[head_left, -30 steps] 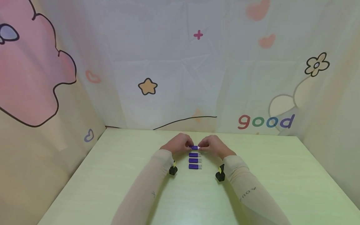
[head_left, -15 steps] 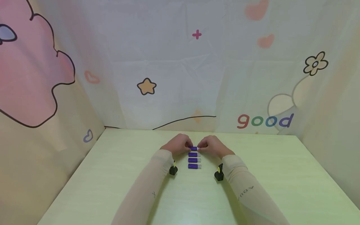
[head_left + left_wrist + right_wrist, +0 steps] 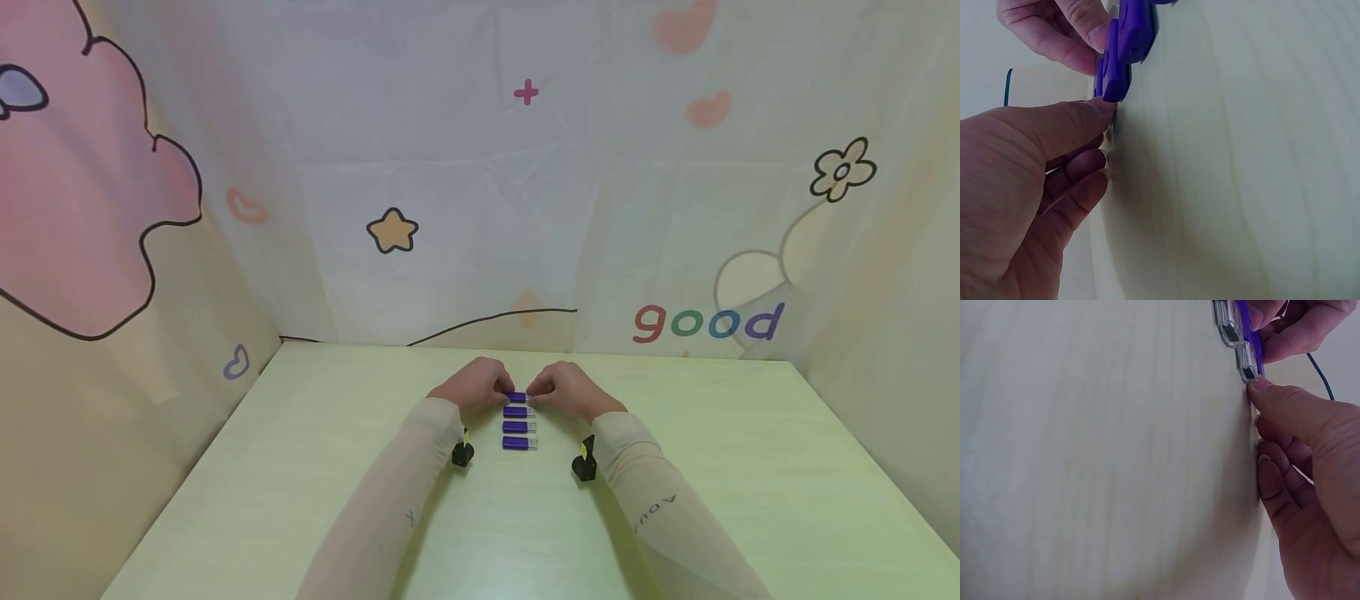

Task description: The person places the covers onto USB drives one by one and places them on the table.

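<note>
Several purple USB flash drives lie in a column on the table, their metal plugs pointing right. At the far end of the column, my left hand [image 3: 474, 386] pinches the purple end of the farthest flash drive [image 3: 517, 397]. My right hand [image 3: 572, 390] has thumb and fingers at that drive's plug end. Just nearer lie the second flash drive [image 3: 515, 412], the third flash drive [image 3: 515, 427] and the nearest flash drive [image 3: 516, 443]. In the left wrist view, a nearer drive [image 3: 1115, 69] partly hides the held one. Metal plugs [image 3: 1247, 362] show in the right wrist view.
The pale wooden table [image 3: 300, 500] ends at a printed cloth backdrop [image 3: 450, 167] behind the hands. Cloth also hangs on both sides. A small black camera sits on each wrist, the left camera [image 3: 462, 453] and the right camera [image 3: 585, 463].
Both hands have drawn the farthest flash drive slightly nearer, narrowing the gap to the second one. The other drives keep their places.
</note>
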A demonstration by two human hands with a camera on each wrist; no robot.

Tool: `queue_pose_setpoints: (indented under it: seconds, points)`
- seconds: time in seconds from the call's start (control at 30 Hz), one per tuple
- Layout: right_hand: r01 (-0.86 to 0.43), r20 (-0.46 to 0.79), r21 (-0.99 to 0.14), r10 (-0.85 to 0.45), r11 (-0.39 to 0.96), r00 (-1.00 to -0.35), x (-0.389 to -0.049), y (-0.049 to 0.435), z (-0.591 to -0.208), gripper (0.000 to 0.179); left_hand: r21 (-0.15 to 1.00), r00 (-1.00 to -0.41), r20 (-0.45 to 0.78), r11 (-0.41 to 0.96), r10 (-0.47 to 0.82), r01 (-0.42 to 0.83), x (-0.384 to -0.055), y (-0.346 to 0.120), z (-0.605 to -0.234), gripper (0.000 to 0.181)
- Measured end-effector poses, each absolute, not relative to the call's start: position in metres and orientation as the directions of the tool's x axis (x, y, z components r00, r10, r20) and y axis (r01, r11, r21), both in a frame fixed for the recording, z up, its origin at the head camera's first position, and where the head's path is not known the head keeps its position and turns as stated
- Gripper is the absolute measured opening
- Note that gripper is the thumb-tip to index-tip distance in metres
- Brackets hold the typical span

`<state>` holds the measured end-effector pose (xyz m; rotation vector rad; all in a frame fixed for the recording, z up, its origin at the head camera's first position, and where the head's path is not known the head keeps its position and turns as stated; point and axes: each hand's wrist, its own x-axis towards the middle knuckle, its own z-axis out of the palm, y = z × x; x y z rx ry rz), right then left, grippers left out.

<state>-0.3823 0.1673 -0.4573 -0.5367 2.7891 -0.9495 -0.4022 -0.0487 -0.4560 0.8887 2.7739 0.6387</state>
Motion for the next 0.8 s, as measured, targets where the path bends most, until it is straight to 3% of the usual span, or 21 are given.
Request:
queue_pose_setpoints:
  seconds: [0.47,0.8]
  points:
    - [-0.272,-0.032,-0.618,-0.368,0.738,-0.929,-0.386,0.17,-0.461,0.02,0.467,-0.821,-0.029,0.734,0.57,0.493,-0.406,-0.053,-0.46,0.023]
    - [-0.239,-0.021,-0.648,-0.33,0.723,-0.944,-0.386,0.179,-0.462,0.037,0.531,-0.832,-0.007,0.707,0.555,0.467,-0.405,-0.063,-0.459,0.037]
